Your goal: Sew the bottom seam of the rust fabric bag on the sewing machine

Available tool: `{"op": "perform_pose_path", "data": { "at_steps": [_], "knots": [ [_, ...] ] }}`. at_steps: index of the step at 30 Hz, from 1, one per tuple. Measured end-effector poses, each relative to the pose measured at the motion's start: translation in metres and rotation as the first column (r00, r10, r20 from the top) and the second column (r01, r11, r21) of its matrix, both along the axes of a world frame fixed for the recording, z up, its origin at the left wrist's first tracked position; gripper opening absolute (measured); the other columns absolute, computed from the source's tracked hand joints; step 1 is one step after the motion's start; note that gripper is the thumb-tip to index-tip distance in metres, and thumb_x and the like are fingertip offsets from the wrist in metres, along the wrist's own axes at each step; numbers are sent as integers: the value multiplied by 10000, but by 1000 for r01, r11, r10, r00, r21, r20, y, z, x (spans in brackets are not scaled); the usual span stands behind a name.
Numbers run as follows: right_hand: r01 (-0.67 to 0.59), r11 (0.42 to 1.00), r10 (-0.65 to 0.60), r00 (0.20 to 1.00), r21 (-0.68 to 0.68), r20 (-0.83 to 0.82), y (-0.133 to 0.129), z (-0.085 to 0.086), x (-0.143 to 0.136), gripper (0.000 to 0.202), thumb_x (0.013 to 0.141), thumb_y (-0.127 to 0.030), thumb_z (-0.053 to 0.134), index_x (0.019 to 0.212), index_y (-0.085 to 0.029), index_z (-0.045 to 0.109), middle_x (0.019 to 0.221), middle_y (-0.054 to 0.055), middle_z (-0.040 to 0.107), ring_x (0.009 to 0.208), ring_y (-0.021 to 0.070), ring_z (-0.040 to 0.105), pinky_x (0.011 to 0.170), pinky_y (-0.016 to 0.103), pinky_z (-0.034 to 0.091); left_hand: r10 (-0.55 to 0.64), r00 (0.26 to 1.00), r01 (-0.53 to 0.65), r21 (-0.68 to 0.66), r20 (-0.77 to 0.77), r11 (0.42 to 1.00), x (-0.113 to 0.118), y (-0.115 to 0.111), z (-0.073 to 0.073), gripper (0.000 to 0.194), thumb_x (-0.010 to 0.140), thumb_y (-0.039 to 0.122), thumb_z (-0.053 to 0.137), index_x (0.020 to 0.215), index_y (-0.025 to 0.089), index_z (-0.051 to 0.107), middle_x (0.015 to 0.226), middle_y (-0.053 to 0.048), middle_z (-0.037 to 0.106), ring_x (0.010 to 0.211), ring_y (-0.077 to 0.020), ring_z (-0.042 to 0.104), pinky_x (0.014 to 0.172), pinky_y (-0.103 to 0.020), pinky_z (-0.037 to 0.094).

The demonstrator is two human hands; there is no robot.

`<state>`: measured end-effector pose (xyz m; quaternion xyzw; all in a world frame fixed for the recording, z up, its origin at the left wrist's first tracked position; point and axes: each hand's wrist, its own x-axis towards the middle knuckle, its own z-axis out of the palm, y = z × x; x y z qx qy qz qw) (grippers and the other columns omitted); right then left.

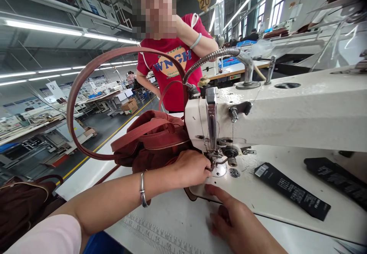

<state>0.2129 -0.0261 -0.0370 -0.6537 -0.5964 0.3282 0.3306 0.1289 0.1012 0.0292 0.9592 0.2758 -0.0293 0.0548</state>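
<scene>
A red-brown leather handbag [160, 139] with a zip and a long looped strap lies on the left of a white sewing machine [272, 112]. My left hand [192, 166] is closed at the handbag's edge, its fingertips right beside the needle and presser foot [213, 162]. The bit of material in those fingers is hidden behind the knuckles. My right hand [237, 215] holds nothing; its index finger stretches toward the front edge of the machine bed, while the other fingers curl loosely. A brown piece [190, 194] shows below my left wrist.
Two black printed labels [292, 191] lie on the machine bed at right. A printed ruler scale [155, 235] runs along the table front. Another brown bag [23, 204] sits at far left. A person in a red T-shirt [172, 74] stands behind the machine.
</scene>
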Motion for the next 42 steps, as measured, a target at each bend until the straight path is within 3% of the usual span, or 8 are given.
{"op": "perform_pose_path", "data": {
  "at_steps": [4,10,17,21,28,36,42],
  "knots": [
    [18,999,-23,992,-44,-121,-3,0,0,510,696,-119,363,1201,-156,423,564,-37,582,478,137,551,442,207,393,67,997,-66,-36,22,997,2,3,1,221,757,342,491,716,193,649,664,-5,630,644,-131,562,529,-213,342],
    [66,993,-67,998,100,8,5,4,-5,516,656,-82,370,1150,-179,482,565,-29,576,456,147,544,449,227,409,79,996,-76,-93,38,993,-1,7,3,204,738,333,502,729,199,656,678,-2,638,654,-131,564,547,-215,352],
    [64,994,-70,995,94,68,26,25,-27,539,594,-2,422,1113,-130,497,956,104,601,766,188,593,666,270,453,71,995,-63,-126,63,990,-2,9,-1,171,738,294,519,786,212,660,744,21,650,670,-103,553,588,-195,370],
    [33,998,-37,997,61,63,24,24,-34,516,596,-4,436,1093,-110,523,840,91,621,699,188,597,598,246,453,69,996,-63,-90,61,994,-2,7,0,200,764,300,493,699,182,641,665,13,618,640,-107,531,552,-207,334],
    [107,988,-99,991,107,-86,5,-6,-13,564,691,-126,391,1255,-148,407,677,18,605,543,164,576,529,252,451,63,997,-60,-60,42,996,-3,4,3,222,782,313,450,687,184,602,644,5,596,618,-119,516,531,-218,315],
    [125,990,-109,972,61,-209,22,10,-20,623,621,-81,410,1240,-147,430,580,-13,563,530,170,557,532,268,440,41,999,-41,-61,0,997,-2,7,3,187,709,315,529,843,233,632,801,5,646,761,-155,570,636,-226,394],
    [111,992,-125,937,-59,-328,12,0,-19,642,652,-62,368,1288,-126,315,601,-17,583,517,141,570,473,227,437,98,995,-98,-9,4,995,-1,5,-3,169,698,272,502,743,199,647,728,-21,643,710,-169,578,612,-239,404]
  ]
}}
